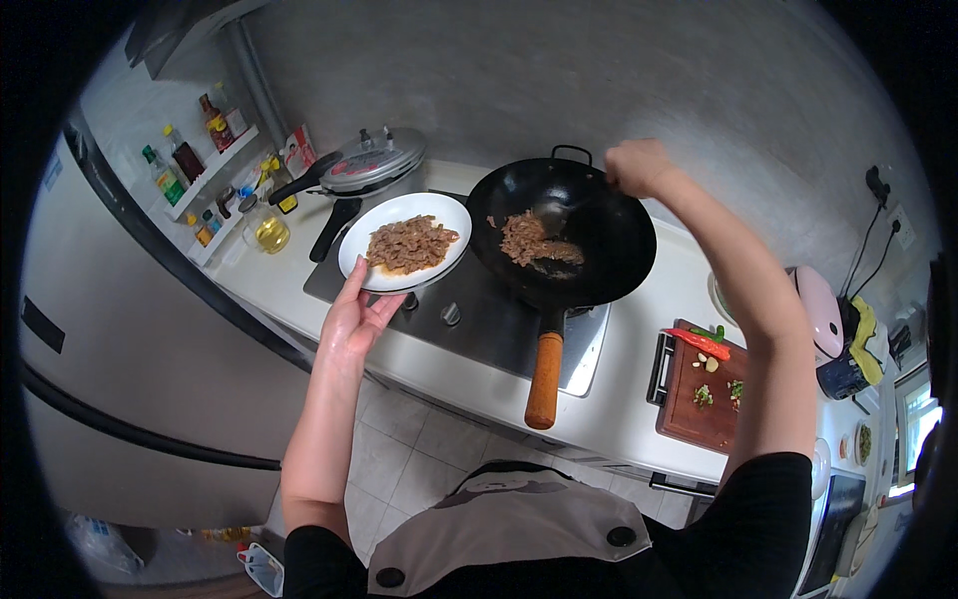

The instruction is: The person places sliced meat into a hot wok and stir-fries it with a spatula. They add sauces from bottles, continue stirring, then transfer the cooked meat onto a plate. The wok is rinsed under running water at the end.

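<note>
My left hand (364, 311) holds a white plate (352, 251) by its near edge, thumb on the rim and fingers beneath. Cooked meat pieces (413, 245) lie on the plate in a little brown sauce. To the plate's right, a black wok (621, 254) stands on the stove with its wooden handle (545, 382) pointing towards me. More meat (526, 238) sits in the wok's left and middle, beside some liquid. My right hand (635, 168) is curled into a fist over the wok's far right rim; whether a utensil is in it cannot be made out.
Behind the plate is a pressure cooker (374, 161). An oil jug (268, 230) and shelved sauce bottles (183, 156) stand left. On the right, a wooden cutting board (685, 408) bears red chilies (700, 344), green pepper, garlic and chopped bits. A pink appliance (817, 311) stands beyond.
</note>
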`<state>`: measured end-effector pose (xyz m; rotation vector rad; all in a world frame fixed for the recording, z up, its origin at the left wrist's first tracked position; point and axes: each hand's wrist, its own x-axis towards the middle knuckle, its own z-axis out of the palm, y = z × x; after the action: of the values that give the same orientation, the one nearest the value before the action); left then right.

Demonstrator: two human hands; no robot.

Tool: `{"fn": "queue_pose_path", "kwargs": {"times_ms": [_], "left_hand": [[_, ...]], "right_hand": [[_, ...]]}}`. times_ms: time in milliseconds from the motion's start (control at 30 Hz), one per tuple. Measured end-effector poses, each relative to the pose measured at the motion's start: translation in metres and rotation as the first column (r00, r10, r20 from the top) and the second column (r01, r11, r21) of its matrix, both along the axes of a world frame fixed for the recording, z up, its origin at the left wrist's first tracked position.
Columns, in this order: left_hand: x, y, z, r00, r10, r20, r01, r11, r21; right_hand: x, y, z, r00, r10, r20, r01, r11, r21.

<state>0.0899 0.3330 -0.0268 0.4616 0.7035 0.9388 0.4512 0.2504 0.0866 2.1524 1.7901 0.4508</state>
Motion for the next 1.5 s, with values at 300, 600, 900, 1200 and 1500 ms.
{"fn": "queue_pose_path", "kwargs": {"times_ms": [300, 600, 900, 1200, 1500], "left_hand": [[-0.003, -0.003, 0.002, 1.0, 0.02, 0.014, -0.02, 1.0, 0.012], [-0.004, -0.003, 0.002, 1.0, 0.001, -0.024, 0.0, 0.999, 0.044], [-0.005, -0.002, 0.004, 0.997, -0.052, -0.055, 0.054, 0.997, 0.052], [0.014, -0.004, 0.006, 0.988, -0.121, -0.094, 0.123, 0.992, 0.016], [0.083, 0.008, -0.009, 0.958, -0.284, -0.03, 0.282, 0.957, -0.068]], "right_hand": [[0.029, -0.027, 0.03, 0.962, -0.097, -0.257, 0.007, 0.944, -0.329], [0.065, -0.067, -0.097, 0.663, -0.01, -0.748, -0.053, 0.997, -0.061], [0.014, -0.067, -0.144, 0.858, -0.056, -0.511, 0.213, 0.944, 0.252], [0.017, -0.094, -0.14, 0.819, -0.092, -0.566, 0.298, 0.911, 0.284], [0.036, -0.155, -0.076, 0.88, 0.054, -0.472, 0.188, 0.873, 0.45]]}}
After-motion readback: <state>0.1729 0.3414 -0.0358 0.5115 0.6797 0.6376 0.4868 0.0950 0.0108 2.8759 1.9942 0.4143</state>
